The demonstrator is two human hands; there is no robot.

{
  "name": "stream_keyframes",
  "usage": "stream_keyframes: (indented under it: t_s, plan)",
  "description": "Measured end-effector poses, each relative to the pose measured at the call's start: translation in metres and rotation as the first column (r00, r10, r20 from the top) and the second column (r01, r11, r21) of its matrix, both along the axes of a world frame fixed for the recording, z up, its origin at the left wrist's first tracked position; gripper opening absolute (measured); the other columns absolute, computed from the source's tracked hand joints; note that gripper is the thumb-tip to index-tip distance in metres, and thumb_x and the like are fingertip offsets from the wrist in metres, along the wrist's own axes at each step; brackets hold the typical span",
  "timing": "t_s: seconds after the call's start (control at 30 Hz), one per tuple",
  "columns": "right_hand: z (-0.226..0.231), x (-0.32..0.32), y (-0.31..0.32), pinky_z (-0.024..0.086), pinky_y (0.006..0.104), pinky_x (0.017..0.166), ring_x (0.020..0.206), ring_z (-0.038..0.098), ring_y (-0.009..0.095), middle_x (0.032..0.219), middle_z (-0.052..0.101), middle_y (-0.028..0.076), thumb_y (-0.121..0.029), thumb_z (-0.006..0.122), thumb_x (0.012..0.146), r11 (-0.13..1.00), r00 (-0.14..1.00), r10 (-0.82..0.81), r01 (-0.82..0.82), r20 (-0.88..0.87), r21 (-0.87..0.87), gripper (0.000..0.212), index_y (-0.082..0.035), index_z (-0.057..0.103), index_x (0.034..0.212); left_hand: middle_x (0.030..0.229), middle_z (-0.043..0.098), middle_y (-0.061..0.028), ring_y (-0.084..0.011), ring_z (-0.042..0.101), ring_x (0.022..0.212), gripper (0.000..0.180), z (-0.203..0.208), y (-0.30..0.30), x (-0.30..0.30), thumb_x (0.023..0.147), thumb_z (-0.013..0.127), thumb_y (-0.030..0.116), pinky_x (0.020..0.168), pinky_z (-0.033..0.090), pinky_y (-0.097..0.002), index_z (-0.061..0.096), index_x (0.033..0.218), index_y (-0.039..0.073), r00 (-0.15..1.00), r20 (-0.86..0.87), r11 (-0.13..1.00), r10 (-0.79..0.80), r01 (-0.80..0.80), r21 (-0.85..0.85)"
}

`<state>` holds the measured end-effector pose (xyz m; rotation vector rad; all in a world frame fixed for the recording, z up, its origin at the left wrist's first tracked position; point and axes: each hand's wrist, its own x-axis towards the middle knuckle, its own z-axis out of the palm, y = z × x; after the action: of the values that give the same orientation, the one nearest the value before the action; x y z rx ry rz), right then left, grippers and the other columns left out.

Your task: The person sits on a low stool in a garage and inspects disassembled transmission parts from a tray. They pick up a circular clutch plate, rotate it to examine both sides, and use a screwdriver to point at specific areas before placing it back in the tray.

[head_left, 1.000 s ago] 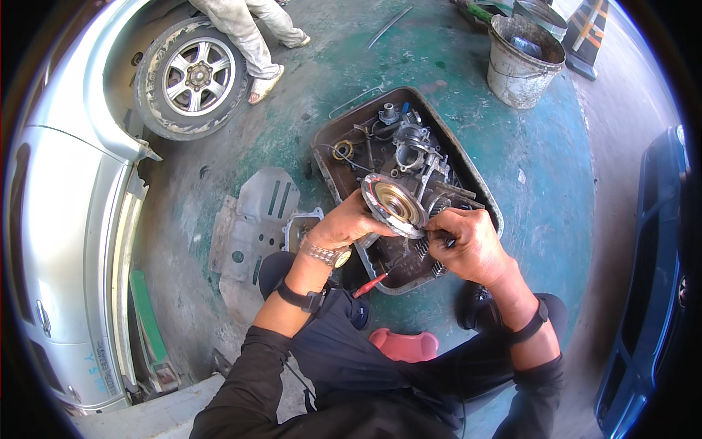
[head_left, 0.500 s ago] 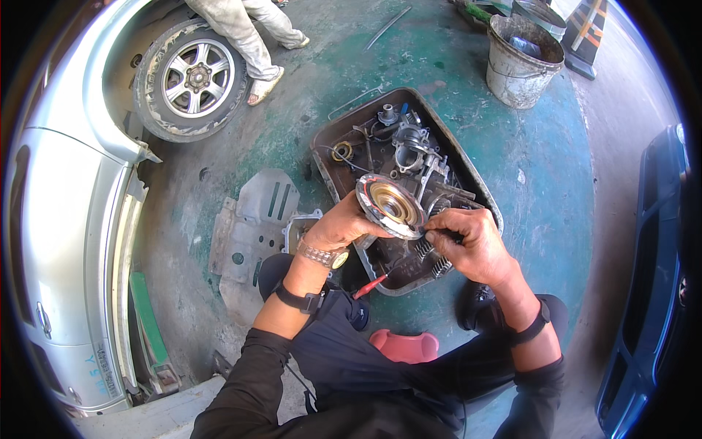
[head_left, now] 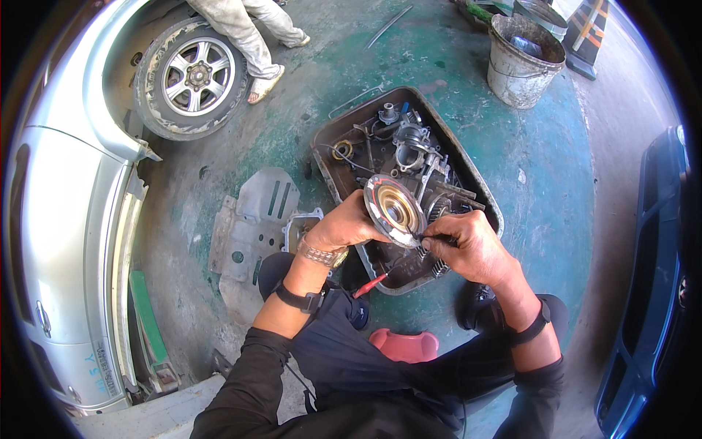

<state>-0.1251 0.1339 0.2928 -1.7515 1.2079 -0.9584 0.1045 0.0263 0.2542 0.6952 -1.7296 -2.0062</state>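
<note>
My left hand [head_left: 340, 224] grips a round metal part [head_left: 395, 208] by its left side, with its ringed, gold-coloured hollow tilted up toward me. At the lower right rim of that part, my right hand [head_left: 474, 245] is closed in a pinch. What its fingertips hold, if anything, is too small to make out. Both hands are above a dark, deep tray [head_left: 468, 167] of greasy metal parts, among them a housing [head_left: 409, 155], gears [head_left: 439, 208] and a yellowish ring [head_left: 342, 150]. A red-handled tool [head_left: 370, 284] leans at the tray's near left edge.
Left of the tray lie a perforated metal plate [head_left: 252, 219] and an open metal casing [head_left: 296, 227]. A pink stool [head_left: 404, 346] is between my legs. A person [head_left: 259, 44] stands beside a wheel [head_left: 194, 77] and silver vehicle [head_left: 62, 197]. Far right are a dirty bucket [head_left: 523, 77] and cone [head_left: 585, 36].
The round part has shifted slightly right and turned a little, so its face tilts more to the right. My right hand has moved slightly down and left along its rim.
</note>
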Motion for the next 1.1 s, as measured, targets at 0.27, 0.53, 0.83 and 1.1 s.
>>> stream_keyframes:
  t_s: [0.27,0.53,0.83,1.1]
  plan:
    - [-0.011,0.002,0.001,0.055,0.0392,0.063,0.068,0.069,0.033,0.074,0.068,0.018,-0.004,0.071,0.077,0.991,0.986,0.012,-0.034,-0.168,-0.127,0.017,0.001,0.072,0.093,0.109,0.07,-0.0039,-0.0119,0.064,0.098,0.052,0.005,0.013,0.007,0.067,0.086,0.0,0.091,0.052,-0.0305,0.065,0.115,-0.002,0.99,-0.03,0.983,0.141,-0.136,0.122]
    - [-0.018,-0.004,0.006,0.054,0.0471,0.066,0.072,0.066,0.041,0.076,0.066,0.021,-0.008,0.063,0.083,0.989,0.99,0.046,-0.065,-0.136,-0.132,0.013,0.0,0.067,0.092,0.112,0.068,-0.0055,-0.0135,0.063,0.1,0.064,0.0,0.006,-0.001,0.063,0.086,-0.002,0.093,0.051,-0.0306,0.06,0.121,-0.002,0.997,0.038,0.997,0.065,-0.067,0.049]
    - [-0.017,0.005,0.005,0.052,0.0465,0.063,0.069,0.065,0.04,0.076,0.066,0.018,-0.007,0.065,0.081,0.974,0.981,0.017,-0.06,-0.193,-0.217,0.012,0.0,0.063,0.091,0.112,0.068,-0.0048,-0.0142,0.063,0.1,0.068,0.002,0.003,0.005,0.06,0.084,-0.007,0.092,0.052,-0.0303,0.057,0.122,-0.001,0.994,0.08,0.995,0.079,-0.084,0.06]
    - [-0.023,0.006,0.003,0.053,0.0484,0.06,0.065,0.064,0.041,0.075,0.064,0.019,-0.007,0.063,0.081,0.967,0.976,-0.016,-0.041,-0.218,-0.253,0.009,0.001,0.059,0.084,0.111,0.068,-0.0053,-0.0139,0.063,0.1,0.054,0.001,0.002,0.003,0.069,0.081,-0.001,0.092,0.051,-0.0313,0.058,0.118,0.002,0.997,0.052,0.998,0.063,-0.064,0.011]
